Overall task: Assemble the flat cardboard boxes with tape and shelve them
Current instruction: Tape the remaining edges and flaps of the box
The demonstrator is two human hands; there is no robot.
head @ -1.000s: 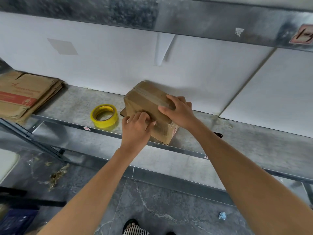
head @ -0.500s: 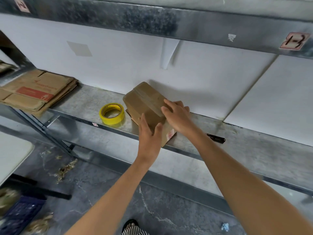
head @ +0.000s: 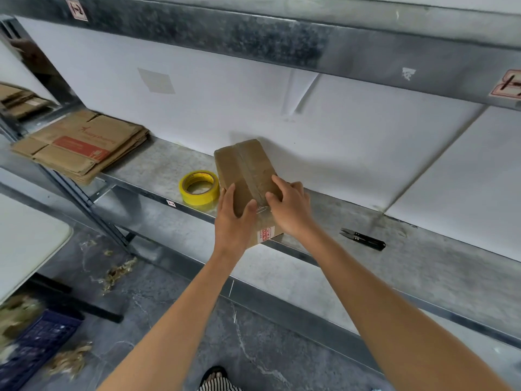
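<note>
A small brown cardboard box (head: 242, 165), sealed along its top seam with clear tape, sits at the front edge of the metal shelf (head: 439, 249). My left hand (head: 232, 224) presses against its near left side, fingers straight and thumb spread onto the top. My right hand (head: 291, 206) lies on the box's top right, thumb on the tape seam and fingers curled over the right edge. A yellow tape roll (head: 200, 187) lies flat just left of the box. A stack of flat cardboard boxes (head: 81, 148) rests at the shelf's left end.
Black thread snips (head: 363, 239) lie on the shelf right of the box. An upper shelf beam (head: 253, 38) runs overhead. On the floor at the left stand a white table (head: 25, 241) and a blue crate (head: 36, 342) amid paper scraps.
My left hand went from a curled press on the box's front to an open, flat hold on its side. The view shifted left, and the snips came into sight.
</note>
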